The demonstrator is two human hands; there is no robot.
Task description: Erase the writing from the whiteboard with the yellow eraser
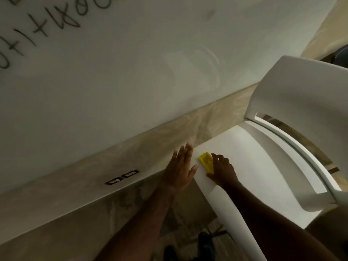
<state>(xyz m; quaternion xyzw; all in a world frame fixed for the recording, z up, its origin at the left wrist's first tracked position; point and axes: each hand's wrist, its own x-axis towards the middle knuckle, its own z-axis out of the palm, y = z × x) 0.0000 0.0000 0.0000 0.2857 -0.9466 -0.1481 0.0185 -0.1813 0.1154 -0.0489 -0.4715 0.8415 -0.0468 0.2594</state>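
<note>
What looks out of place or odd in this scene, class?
The eraser lies on a white chair seat, not by the whiteboard; the right hand curls over it. Faint smears mark the board.

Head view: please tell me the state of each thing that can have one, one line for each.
whiteboard: black writing at upper left, not erased.
yellow eraser: lying flat on the white chair seat.
right hand: on the eraser, fingers curled on its edge.
left hand: open, fingers straight, holding nothing.
white chair: upright beside the wall.
</note>
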